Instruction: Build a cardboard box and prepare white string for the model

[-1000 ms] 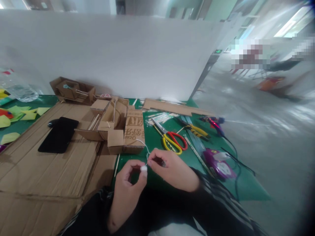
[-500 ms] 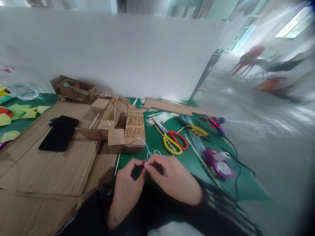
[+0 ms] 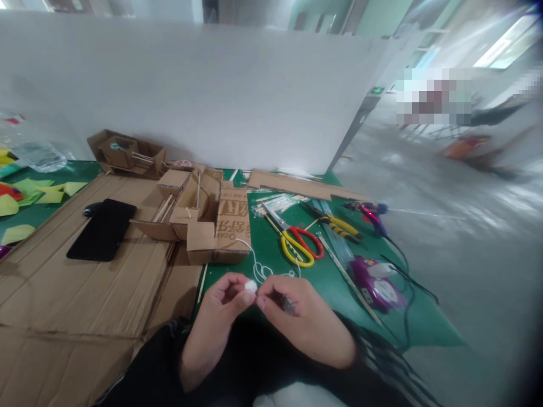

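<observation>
The small white wad [image 3: 250, 286] is pinched by the left hand [image 3: 217, 319]; the right hand [image 3: 304, 323] bunches its fingers just beside it, hold unclear. Beyond the fingers, the slack white string [image 3: 255, 262] could knot if its loops are tugged.

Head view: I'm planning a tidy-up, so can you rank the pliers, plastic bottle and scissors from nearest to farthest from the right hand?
From the right hand:
1. Scissors, just beyond it.
2. Pliers, farther out, right of the scissors.
3. Plastic bottle, at the far left.
</observation>
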